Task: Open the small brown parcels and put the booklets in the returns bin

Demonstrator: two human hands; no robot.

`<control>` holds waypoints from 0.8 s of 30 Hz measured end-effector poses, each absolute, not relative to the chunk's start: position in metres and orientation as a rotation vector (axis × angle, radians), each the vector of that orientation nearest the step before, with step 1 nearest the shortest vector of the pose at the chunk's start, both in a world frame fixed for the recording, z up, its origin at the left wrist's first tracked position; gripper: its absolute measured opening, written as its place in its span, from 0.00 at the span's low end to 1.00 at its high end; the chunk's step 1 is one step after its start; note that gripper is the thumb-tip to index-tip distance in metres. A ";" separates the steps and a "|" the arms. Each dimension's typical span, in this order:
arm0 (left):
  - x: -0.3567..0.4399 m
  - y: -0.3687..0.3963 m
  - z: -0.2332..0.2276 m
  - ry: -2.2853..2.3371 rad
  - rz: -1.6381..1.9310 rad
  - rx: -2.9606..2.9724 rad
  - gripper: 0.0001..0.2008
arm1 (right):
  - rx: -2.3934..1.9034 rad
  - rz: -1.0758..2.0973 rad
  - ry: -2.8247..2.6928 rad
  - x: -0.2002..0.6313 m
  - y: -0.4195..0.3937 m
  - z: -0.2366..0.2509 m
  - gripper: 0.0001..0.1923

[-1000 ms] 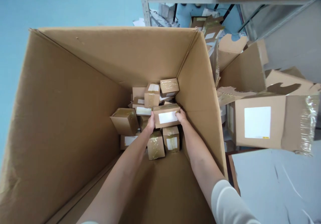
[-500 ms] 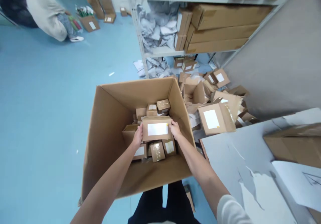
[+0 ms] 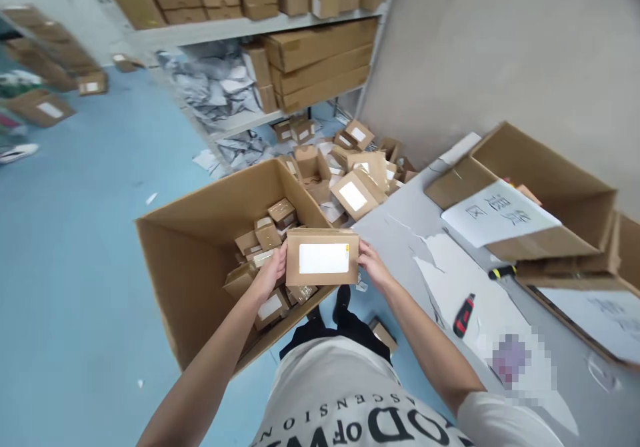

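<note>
Between my two hands I hold a flat brown cardboard box (image 3: 295, 275) with a white label facing up. My left hand (image 3: 271, 272) grips its left end, and my right hand (image 3: 371, 263) grips its right end. The held box is over the right part of a large open carton (image 3: 185, 273). Inside that carton lie several small taped boxes (image 3: 268, 233), some with white labels; the held box and my left arm hide part of them.
At right a grey table (image 3: 400, 233) bears an open carton (image 3: 555, 167) with a handwritten sheet, a red and black cutter (image 3: 464, 315) and a yellow and black tool (image 3: 502, 272). Loose boxes (image 3: 357, 193) pile up beyond the large carton, below a shelf (image 3: 210, 30).
The box has come up out of the large carton in both hands. My view has turned right, bringing more of the table in and leaving only a shoe of the other person visible.
</note>
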State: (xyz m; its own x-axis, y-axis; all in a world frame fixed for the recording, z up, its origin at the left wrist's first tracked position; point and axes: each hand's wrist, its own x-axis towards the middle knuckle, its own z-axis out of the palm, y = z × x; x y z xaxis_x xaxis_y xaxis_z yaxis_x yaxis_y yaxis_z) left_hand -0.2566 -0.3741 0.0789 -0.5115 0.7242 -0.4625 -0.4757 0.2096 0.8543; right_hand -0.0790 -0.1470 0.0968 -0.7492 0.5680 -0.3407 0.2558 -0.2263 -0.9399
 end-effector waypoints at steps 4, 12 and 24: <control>-0.237 -0.315 0.084 1.474 1.347 0.351 0.38 | -1.072 2.072 -1.596 -0.020 -0.132 0.111 0.35; -0.166 -0.185 0.103 1.366 1.051 0.649 0.34 | -1.254 1.988 -1.212 0.096 -0.096 0.105 0.37; -0.037 -0.019 0.078 1.368 0.716 0.734 0.32 | -1.355 1.969 -0.836 0.239 -0.002 0.064 0.32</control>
State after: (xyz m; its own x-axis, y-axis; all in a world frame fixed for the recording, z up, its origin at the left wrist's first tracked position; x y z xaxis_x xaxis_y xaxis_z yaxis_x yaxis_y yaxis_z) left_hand -0.0369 -0.0190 0.0782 0.0715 0.8058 -0.5878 -0.0233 0.5905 0.8067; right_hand 0.2386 -0.0019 0.0645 -0.2991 0.7667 -0.5680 -0.1234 -0.6214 -0.7737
